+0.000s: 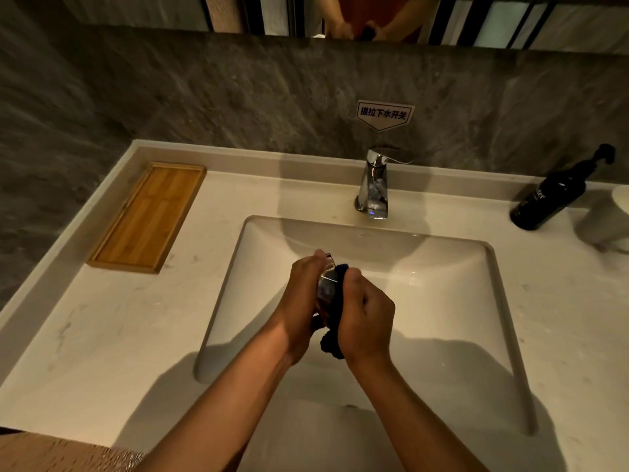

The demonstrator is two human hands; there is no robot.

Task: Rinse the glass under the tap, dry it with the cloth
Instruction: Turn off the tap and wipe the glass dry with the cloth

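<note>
The pale stone bench (102,335) fills most of the view, with a rectangular white sink (442,301) sunk into its middle. At 10 o'clock on the bench lies a bare wooden tray (148,216). At 2 o'clock stands a black pump bottle (548,199), just beside a white cup (612,219) cut by the frame edge. At 12 o'clock, behind the sink, a chrome tap (374,185) rises under a small wall label (384,114).

Both forearms reach in from 6 o'clock and meet over the centre of the sink. The left hand (303,298) is curled round the glass (326,284), its grip wrapped on the glass's left side, fingers over the far rim. The right hand (367,315) is bunched round a dark cloth (335,321), thumb on top, pressing the cloth against the right side of the glass. A tail of cloth hangs below the right wrist. The glass is held in the air above the basin, between the two hands, tilted somewhat away from the person.
</note>
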